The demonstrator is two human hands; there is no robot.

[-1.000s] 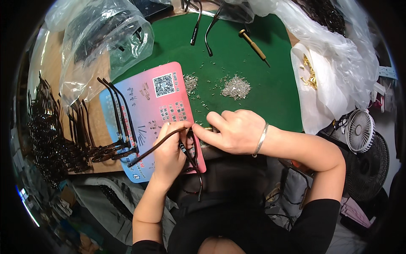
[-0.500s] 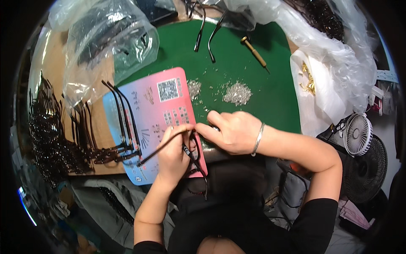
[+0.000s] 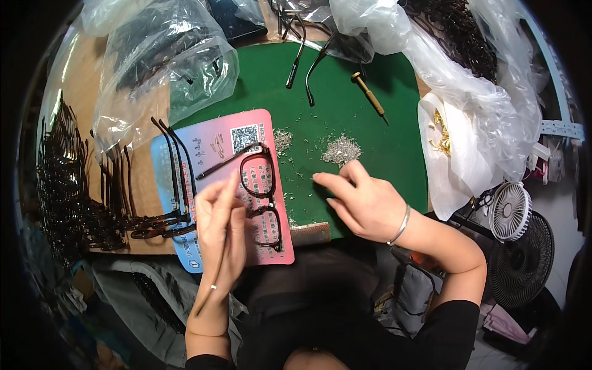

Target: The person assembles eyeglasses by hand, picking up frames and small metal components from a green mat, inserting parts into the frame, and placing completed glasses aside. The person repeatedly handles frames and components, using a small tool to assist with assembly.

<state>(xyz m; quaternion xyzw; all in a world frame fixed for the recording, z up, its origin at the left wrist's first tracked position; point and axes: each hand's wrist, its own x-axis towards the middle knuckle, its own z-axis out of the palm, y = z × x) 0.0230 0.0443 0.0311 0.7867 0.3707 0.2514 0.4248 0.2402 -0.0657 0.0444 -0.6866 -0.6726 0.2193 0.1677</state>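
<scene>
A dark eyeglass frame (image 3: 272, 196) lies over the pink-and-blue printed mat (image 3: 283, 240), one temple stretching left. My left hand (image 3: 221, 225) is closed beside its lenses, fingertips close to the near rim. A slim brown rod (image 3: 206, 296), like a loose temple, runs from this hand down over the wrist; its upper end is hidden in the fingers. My right hand (image 3: 368, 206) is apart from the frame, thumb and forefinger spread, nothing visible between them. Its forefinger points at scattered tiny silver metal pieces (image 3: 342, 150), like small screws, heaped on the green mat (image 3: 401, 166).
A brass-handled screwdriver (image 3: 370, 97) lies at the far right of the green mat. More eyeglass frames (image 3: 163, 225) rest at left, beside a dense stack (image 3: 71, 191). Clear plastic bags (image 3: 166, 68) line the back. Gold-coloured parts (image 3: 441, 132) sit on white wrapping; a white fan (image 3: 510, 211) stands right.
The eyeglass frame has gone from between my hands to lying on the printed mat. My left hand has drawn left; my right hand has moved right and its fingers have spread.
</scene>
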